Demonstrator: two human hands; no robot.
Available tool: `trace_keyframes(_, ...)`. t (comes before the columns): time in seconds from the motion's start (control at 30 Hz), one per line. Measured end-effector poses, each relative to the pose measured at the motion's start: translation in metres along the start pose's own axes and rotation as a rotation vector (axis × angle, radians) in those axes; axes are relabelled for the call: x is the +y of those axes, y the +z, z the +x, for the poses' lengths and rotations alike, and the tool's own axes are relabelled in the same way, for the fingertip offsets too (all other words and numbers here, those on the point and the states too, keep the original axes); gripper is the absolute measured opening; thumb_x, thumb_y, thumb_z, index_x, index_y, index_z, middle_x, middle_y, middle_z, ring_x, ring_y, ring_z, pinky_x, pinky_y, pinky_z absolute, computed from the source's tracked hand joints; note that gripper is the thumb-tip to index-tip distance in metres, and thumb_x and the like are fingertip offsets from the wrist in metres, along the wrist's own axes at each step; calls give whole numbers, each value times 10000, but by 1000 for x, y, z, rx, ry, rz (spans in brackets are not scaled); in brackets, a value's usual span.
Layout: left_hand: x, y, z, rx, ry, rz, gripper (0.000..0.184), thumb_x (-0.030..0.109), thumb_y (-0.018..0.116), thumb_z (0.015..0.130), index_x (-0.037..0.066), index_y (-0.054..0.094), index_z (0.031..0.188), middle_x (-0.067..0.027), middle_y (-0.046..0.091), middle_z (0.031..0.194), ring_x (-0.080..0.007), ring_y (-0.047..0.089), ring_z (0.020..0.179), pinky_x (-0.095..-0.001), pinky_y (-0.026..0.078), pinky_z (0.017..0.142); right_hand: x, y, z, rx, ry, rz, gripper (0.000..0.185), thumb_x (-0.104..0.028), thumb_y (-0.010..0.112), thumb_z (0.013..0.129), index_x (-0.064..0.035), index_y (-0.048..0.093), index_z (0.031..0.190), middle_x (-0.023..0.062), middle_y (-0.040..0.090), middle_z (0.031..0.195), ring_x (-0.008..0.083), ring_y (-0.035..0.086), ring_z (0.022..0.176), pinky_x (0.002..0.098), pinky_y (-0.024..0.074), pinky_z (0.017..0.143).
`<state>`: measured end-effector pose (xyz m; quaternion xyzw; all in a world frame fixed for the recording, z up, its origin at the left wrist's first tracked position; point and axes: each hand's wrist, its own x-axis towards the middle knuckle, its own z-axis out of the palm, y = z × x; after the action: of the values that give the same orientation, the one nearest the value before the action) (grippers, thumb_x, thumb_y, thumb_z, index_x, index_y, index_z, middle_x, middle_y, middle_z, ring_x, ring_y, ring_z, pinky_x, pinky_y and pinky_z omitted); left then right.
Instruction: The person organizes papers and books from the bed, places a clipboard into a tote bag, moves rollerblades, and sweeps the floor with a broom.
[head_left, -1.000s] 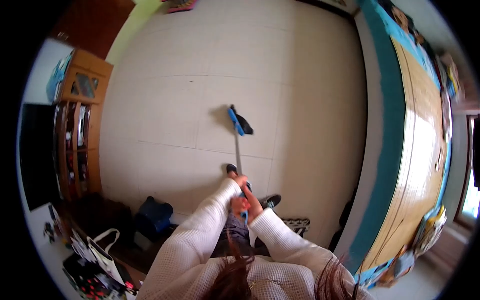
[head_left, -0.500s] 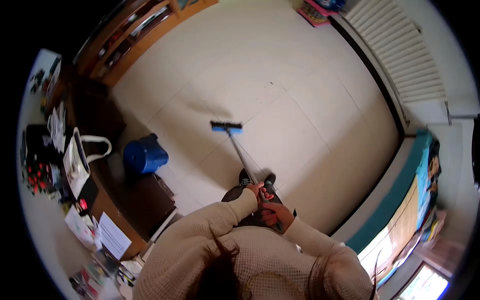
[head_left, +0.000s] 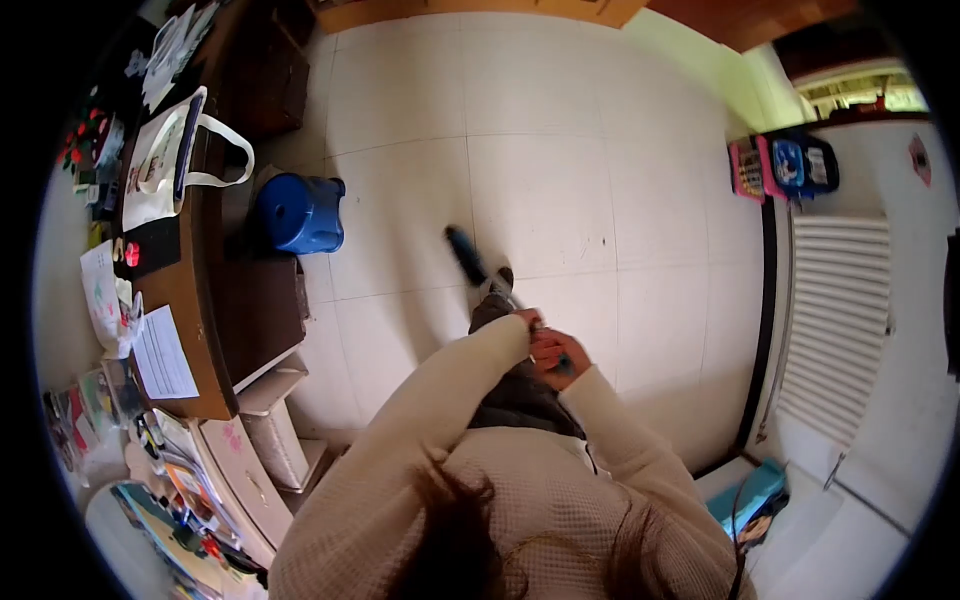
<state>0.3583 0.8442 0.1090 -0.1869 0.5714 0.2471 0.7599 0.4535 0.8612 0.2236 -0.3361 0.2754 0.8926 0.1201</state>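
Note:
In the head view a broom (head_left: 463,254) with a dark bristle head and blue trim is held low over the tiled floor. Motion blurs its head, which lies just beyond my dark shoe (head_left: 505,276); whether the bristles touch the tiles I cannot tell. Its handle runs back towards my body. My left hand (head_left: 530,318) is closed around the handle, partly covered by the sleeve and the other hand. Closer to my body, my right hand (head_left: 560,355) wraps around the handle's greenish end.
A blue stool (head_left: 302,213) stands left, beside the brown desk (head_left: 210,350) carrying a white tote bag (head_left: 160,165) and papers. A white radiator (head_left: 840,325) lines the right wall. Pink and blue bags (head_left: 775,167) sit at the far right. A pale drawer cabinet (head_left: 245,480) stands lower left.
The view has turned right. The broom head has come nearer my feet and turned from crosswise to slanted. Both hands keep their hold on the handle.

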Motion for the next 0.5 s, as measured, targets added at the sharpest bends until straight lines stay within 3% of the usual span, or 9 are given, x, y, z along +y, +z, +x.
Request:
trace_keyframes(0.17, 80, 79, 51, -73, 421, 490, 131, 160, 528, 592, 31, 523, 616, -110, 513, 569, -219, 467, 443, -341, 414, 442, -74, 66, 1, 126, -172, -64, 221, -158, 336, 804, -102, 350, 591, -35, 315, 455, 45, 294, 358, 186, 256, 323)
trace_keyframes(0.27, 81, 71, 54, -46, 941, 1144, 143, 154, 539, 595, 25, 540, 658, -108, 527, 575, -223, 473, 422, -333, 427, 439, -56, 99, -4, 388, -237, -453, 240, -187, 346, 797, -107, 337, 572, -34, 298, 438, 51, 271, 329, 184, 237, 299)
trace_keyframes(0.33, 62, 57, 32, -27, 872, 866, 157, 151, 546, 597, 21, 551, 685, -107, 536, 579, -227, 477, 408, -327, 435, 438, -41, 101, -10, 432, -77, -519, 261, -250, 362, 766, -102, 324, 554, -26, 283, 391, 55, 275, 310, 185, 224, 282)
trace_keyframes(0.4, 57, 52, -27, -17, 365, -310, 147, 129, 563, 553, -4, 499, 549, -154, 517, 515, -232, 496, 410, -330, 411, 374, -49, 77, -9, 433, 54, -879, 263, -265, 365, 757, -100, 331, 555, -27, 288, 383, 57, 263, 294, 183, 211, 274)
trace_keyframes(0.47, 63, 41, -52, 183, 391, -306, 155, 94, 520, 568, -33, 457, 506, -151, 475, 443, -232, 464, 359, -348, 375, 321, -45, 93, -1, 446, 169, -1013, 266, -278, 370, 755, -98, 342, 562, -27, 291, 378, 58, 247, 283, 182, 196, 269)
trace_keyframes(0.5, 78, 28, -68, 213, 346, -159, 136, 83, 515, 574, -40, 474, 615, -147, 472, 441, -236, 466, 361, -354, 361, 305, -38, 108, 4, 461, 207, -1020, 267, -282, 372, 756, -97, 347, 565, -28, 292, 378, 59, 240, 279, 182, 191, 267)
